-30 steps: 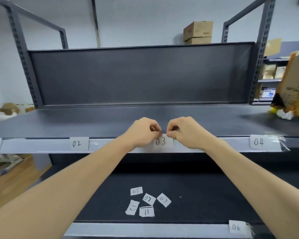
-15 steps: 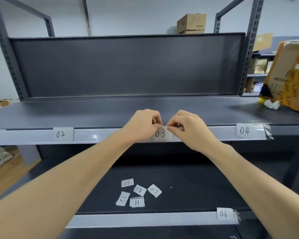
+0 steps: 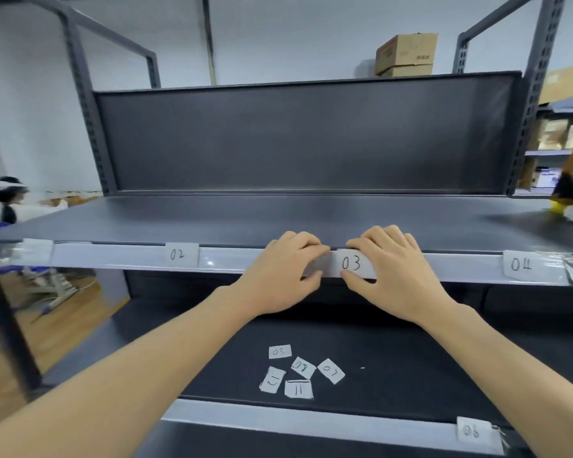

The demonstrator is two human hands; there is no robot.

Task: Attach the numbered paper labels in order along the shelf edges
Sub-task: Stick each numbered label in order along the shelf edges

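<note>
- The label 03 [image 3: 351,263] lies flat against the upper shelf edge [image 3: 232,259], about midway along it, between the label 02 [image 3: 181,255] to the left and the label 04 [image 3: 521,265] to the right.
- The right hand [image 3: 394,272] grasps the label 03. Its fingers bend over the top of the strip and its thumb sits at the paper's lower left corner, pinching it to the edge.
- The left hand [image 3: 285,272] clasps the upper shelf edge just left of that label, fingers curled over the top and thumb under the lower rim. Its fingertips reach the label's top left corner; whether they touch the paper I cannot tell.
- Clear tape shines over the label 04 and trails off its right side.
- On the lower shelf [image 3: 411,358], near its front, five loose paper slips [image 3: 298,389] lie in a small cluster; 05, 08, 07 and 11 can be read.
- The label 06 [image 3: 472,431] is stuck on the lower shelf edge, far to the right.
- A cardboard box [image 3: 406,52] stands high up behind the rack.
- Another person [image 3: 7,200] is partly visible at the far left.
</note>
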